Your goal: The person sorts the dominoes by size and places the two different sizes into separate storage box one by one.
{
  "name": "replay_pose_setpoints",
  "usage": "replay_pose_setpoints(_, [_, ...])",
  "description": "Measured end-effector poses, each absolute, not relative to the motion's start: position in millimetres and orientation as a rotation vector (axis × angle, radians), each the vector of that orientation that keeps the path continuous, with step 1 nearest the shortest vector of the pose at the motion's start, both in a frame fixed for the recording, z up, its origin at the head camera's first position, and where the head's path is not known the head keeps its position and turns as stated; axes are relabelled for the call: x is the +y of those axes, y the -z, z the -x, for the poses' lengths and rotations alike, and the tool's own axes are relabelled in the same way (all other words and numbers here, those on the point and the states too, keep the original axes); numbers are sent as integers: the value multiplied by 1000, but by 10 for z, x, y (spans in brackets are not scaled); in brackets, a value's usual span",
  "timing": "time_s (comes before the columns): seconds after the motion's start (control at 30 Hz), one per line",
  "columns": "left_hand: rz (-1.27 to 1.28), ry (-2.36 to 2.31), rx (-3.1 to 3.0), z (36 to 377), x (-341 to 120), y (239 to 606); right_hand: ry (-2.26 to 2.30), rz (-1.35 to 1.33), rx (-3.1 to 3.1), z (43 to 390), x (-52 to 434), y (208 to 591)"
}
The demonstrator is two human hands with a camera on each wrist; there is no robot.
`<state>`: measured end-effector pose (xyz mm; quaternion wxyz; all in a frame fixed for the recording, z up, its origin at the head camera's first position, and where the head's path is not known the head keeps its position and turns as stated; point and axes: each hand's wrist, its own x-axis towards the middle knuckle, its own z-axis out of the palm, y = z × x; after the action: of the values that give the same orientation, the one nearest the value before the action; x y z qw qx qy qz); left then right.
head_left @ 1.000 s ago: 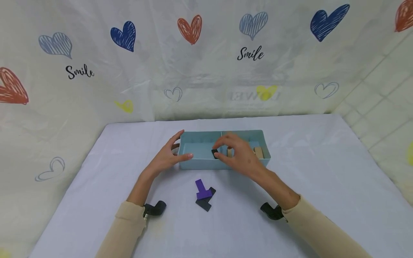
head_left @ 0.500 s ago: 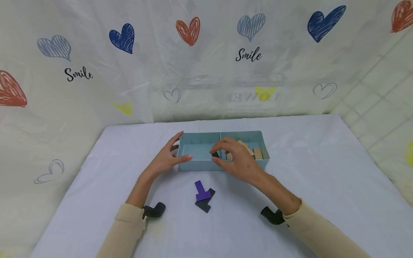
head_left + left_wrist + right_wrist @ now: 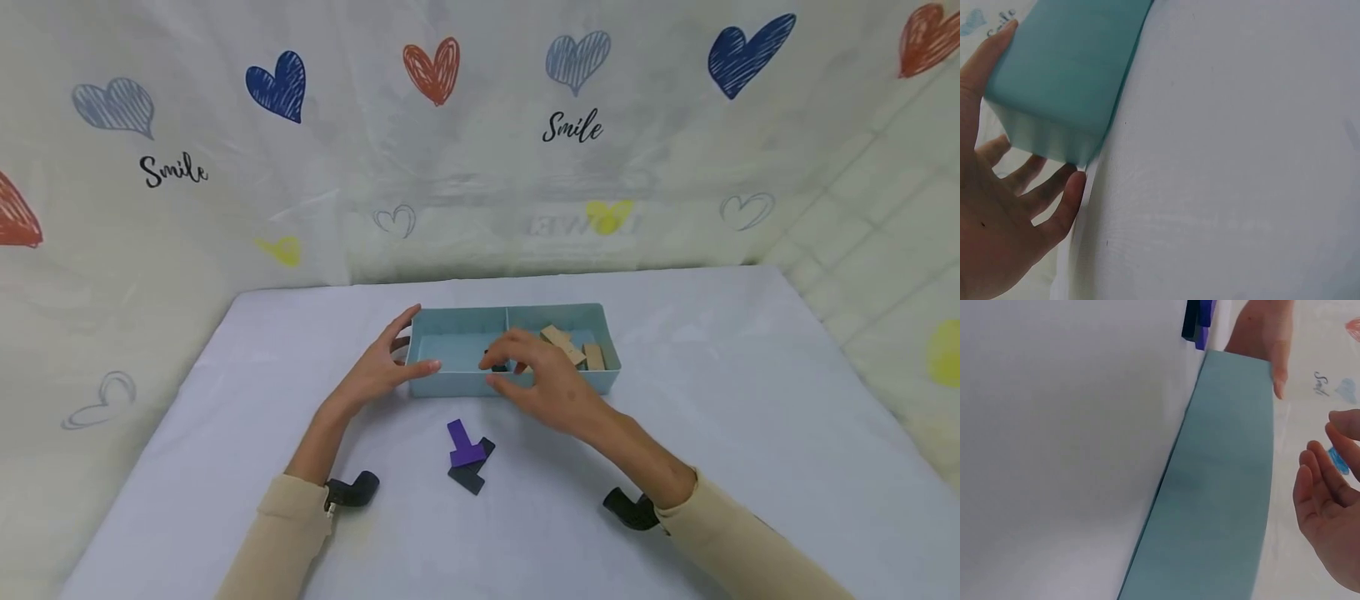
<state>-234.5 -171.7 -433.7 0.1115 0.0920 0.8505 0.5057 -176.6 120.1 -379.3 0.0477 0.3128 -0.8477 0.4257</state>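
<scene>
My left hand [image 3: 382, 364] holds the left end of a pale blue two-compartment box [image 3: 457, 385], thumb at the front rim and fingers around the end wall. Over the front of the box, near the divider, is my right hand [image 3: 551, 385]; a gap shows between its thumb and fingertips. A small black block [image 3: 498, 367] sits inside the left compartment behind those fingertips, partly hidden by them. In the right wrist view nothing is seen between the fingers of the right hand [image 3: 1335, 500]. Several plain wooden blocks [image 3: 593, 357] lie in the right compartment, some of them covered by the hand.
In front of the box, purple blocks [image 3: 467, 446] lie across black blocks [image 3: 467, 480] on the white tablecloth [image 3: 540, 508]. A backdrop printed with hearts [image 3: 431, 71] hangs behind the table. Each wrist wears a black camera mount [image 3: 354, 489].
The right hand pinched the black block above the left compartment; its fingers have now parted and the block is lower, in the box. The left hand keeps its place at the box's end.
</scene>
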Motion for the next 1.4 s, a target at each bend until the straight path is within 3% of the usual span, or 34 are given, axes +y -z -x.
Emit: replay_pose_setpoints(1.4, [-301, -1480, 2515, 2356, -1711, 4343, -1261, -1172, -2766, 1570, 1099, 3900])
